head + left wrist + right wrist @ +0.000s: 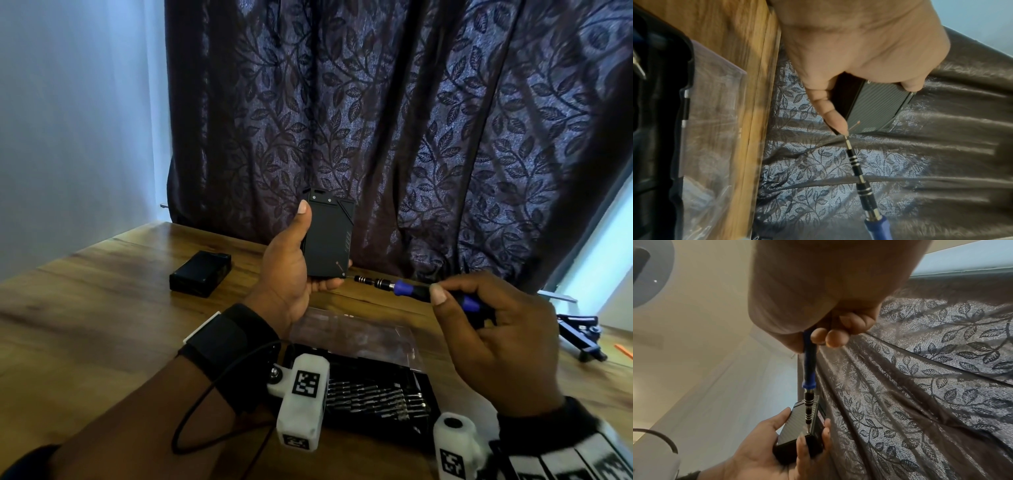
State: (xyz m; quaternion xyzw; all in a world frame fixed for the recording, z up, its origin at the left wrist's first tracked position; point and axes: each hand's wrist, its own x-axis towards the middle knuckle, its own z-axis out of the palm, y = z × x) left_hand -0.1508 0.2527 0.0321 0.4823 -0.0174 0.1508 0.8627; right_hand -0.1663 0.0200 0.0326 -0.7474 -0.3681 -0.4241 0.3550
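My left hand (291, 267) grips a flat black box-shaped device (327, 240) upright above the table, thumb along its left edge, fingers wrapped underneath. The same device (877, 112) shows a ribbed grey face in the left wrist view, and in the right wrist view the device (795, 431) lies in the left palm. My right hand (486, 329) pinches a blue-and-black precision screwdriver (407, 287) by its handle. The screwdriver (808, 391) tip meets the device's lower right corner, seemingly at a screw. The screwdriver (859, 177) shaft is black with silver rings.
A second black box (202, 272) lies on the wooden table (102, 325) to the left. An open bit set case (373, 394) with a clear lid (356, 332) sits near the front. A black clamp-like tool (582, 339) lies at right. A dark leaf-patterned curtain (411, 120) hangs behind.
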